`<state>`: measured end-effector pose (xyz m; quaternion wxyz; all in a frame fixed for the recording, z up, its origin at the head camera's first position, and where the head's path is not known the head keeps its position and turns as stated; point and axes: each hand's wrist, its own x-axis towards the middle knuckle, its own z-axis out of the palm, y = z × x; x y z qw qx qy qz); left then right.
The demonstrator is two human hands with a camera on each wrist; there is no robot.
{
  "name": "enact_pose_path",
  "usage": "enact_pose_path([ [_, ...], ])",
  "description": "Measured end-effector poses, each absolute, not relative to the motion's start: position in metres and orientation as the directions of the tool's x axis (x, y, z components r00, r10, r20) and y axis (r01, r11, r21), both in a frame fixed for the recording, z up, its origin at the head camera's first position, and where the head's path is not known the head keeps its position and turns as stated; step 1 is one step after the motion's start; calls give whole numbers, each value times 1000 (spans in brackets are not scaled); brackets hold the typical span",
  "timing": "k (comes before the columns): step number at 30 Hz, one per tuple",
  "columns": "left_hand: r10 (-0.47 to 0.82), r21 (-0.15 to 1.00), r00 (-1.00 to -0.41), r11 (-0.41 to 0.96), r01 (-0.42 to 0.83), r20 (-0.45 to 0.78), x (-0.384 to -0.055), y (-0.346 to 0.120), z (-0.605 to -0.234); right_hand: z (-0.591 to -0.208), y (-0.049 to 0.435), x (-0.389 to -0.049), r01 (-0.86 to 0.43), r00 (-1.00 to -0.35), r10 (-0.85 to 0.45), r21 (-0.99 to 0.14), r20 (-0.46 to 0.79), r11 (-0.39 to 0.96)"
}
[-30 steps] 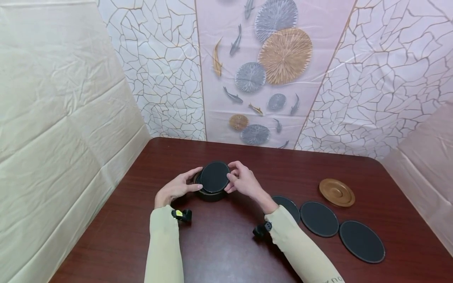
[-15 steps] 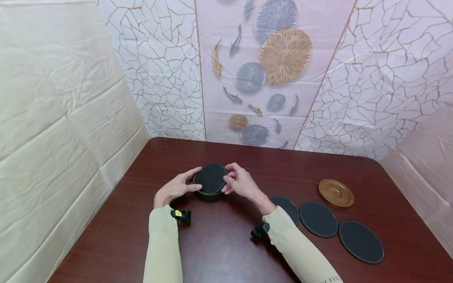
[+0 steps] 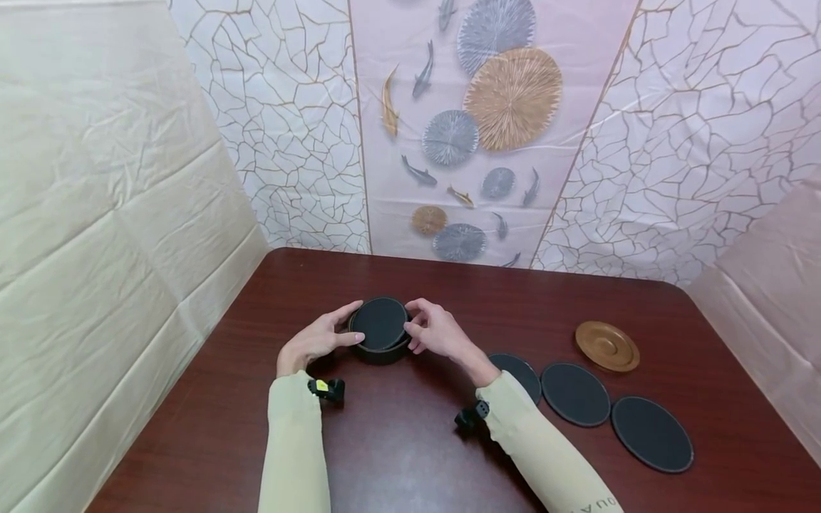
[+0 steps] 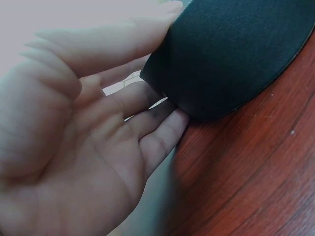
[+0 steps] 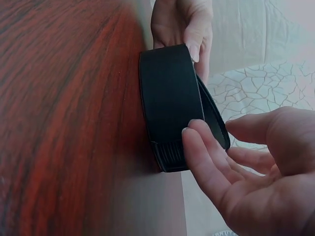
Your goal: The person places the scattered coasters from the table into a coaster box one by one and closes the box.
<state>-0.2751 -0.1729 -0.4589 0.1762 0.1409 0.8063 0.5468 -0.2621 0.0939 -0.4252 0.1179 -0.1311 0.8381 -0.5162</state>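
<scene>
Closest to me, two pale sleeves, the left (image 3: 295,449) and the right (image 3: 545,445), reach in over the dark red-brown table (image 3: 398,449), each with a small black camera at the cuff. Off to the right lie three flat black discs (image 3: 576,394) in a slanting row, neighbours touching or nearly so.

A little further on stands a black round holder (image 3: 381,356). The left hand (image 3: 321,338) grips its side, thumb on the near rim and fingers around the far side. The right hand (image 3: 439,333) pinches the edge of another disc (image 3: 380,323) between thumb and index finger, while other fingertips rest on the holder's wall. That disc is over the holder's mouth, tilted, its right side raised; its left edge seems to sit inside the rim, though the left hand partly blocks it.

Well apart to the right sits a brown wooden saucer (image 3: 607,345). Behind the table hangs a backdrop (image 3: 398,192) printed with fish, round leaves and cracked-stone lines.
</scene>
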Motion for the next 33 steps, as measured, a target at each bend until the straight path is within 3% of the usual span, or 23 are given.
enact_pose_path([
  [9, 408, 920, -904, 391, 44, -130, -274, -172, -459, -419, 102, -263, -131, -960, -278, -825, -34, 550],
  [33, 407, 915, -906, 398, 59, -118, -274, -174, -458, -398, 149, -236, -251, -932, -362, -753, 18, 609],
])
